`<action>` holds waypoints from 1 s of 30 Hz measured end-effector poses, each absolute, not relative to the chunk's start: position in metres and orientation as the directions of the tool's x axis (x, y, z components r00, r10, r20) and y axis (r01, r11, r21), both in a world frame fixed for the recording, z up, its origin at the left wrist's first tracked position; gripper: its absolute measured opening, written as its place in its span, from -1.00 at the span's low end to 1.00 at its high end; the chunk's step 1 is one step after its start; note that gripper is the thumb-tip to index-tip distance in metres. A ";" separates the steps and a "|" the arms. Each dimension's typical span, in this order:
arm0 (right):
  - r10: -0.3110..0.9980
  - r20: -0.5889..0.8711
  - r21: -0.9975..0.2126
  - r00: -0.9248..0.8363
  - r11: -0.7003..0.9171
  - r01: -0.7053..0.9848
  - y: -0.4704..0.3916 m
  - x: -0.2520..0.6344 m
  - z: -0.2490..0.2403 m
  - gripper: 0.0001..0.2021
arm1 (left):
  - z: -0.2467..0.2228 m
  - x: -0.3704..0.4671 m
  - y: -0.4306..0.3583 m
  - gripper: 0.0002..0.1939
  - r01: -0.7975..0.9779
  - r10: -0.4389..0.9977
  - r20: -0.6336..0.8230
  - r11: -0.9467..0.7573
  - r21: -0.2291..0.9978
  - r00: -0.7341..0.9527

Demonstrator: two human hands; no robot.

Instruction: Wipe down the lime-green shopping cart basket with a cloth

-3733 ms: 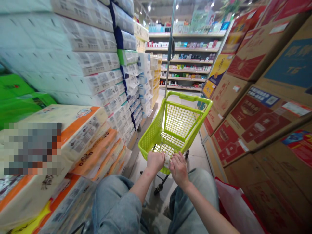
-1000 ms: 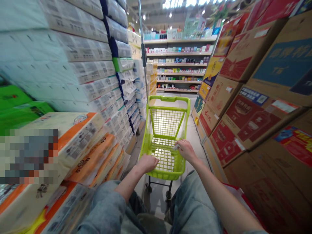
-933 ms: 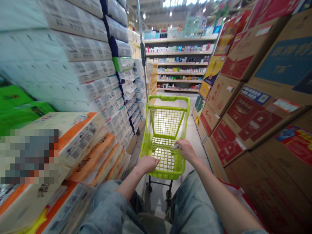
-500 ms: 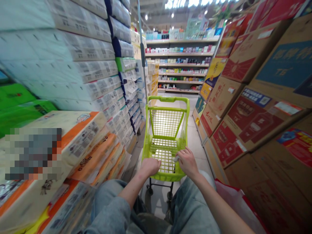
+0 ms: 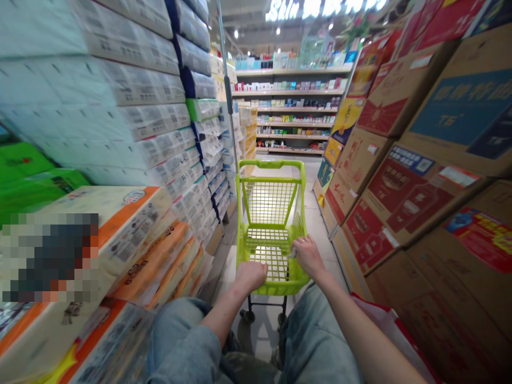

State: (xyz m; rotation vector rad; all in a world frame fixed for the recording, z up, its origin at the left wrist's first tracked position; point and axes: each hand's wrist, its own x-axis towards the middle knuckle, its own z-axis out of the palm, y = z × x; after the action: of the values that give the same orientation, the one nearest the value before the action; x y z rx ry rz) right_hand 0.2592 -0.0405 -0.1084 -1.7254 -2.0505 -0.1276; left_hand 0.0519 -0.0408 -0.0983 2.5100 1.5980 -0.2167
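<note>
A small lime-green shopping cart (image 5: 272, 226) with a grid basket stands right in front of me; floor tiles show through its grid. My left hand (image 5: 251, 276) is closed in a fist at the near left corner, on the cart's edge, with its fingertips hidden. My right hand (image 5: 309, 256) is curled round the right side of the near end, a little further forward. A small crumpled whitish thing (image 5: 293, 250) shows at its thumb and fingers; its kind is unclear. My bent knees flank the near end of the cart.
Packs of tissue paper (image 5: 156, 120) rise in tall stacks on the left, with lower orange-and-cream packs (image 5: 136, 234) nearer. Printed cardboard cartons (image 5: 416, 186) line the right side. Shelves of small boxes (image 5: 294, 109) close the aisle ahead. A thin pole (image 5: 228, 90) stands left of the cart.
The view has tilted up slightly and swung a little right. The cart's far end sits slightly further left in view. Both hands stay at its near end; my right hand is slightly further forward.
</note>
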 end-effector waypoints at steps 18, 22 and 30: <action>0.864 0.495 -0.437 -0.096 0.343 0.831 -0.035 0.246 -0.110 -0.73 | -0.088 0.040 -0.043 -0.25 0.920 0.892 -0.224 -0.378 0.108 0.393; 0.860 0.498 -0.414 -0.112 0.350 0.840 -0.031 0.248 -0.109 -0.75 | -0.083 0.040 -0.049 -0.22 0.892 0.858 -0.243 -0.435 0.126 0.453; 0.861 0.487 -0.394 -0.142 0.363 0.845 -0.027 0.254 -0.108 -0.75 | -0.084 0.042 -0.053 -0.21 0.809 0.765 -0.267 -0.569 0.143 0.586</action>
State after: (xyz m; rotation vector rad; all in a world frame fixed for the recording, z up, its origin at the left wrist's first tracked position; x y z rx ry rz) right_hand 0.2540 -0.0268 -0.1077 -1.4748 -1.9746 0.0331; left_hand 0.0424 -0.0528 -0.0843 2.5674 1.3007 -0.2558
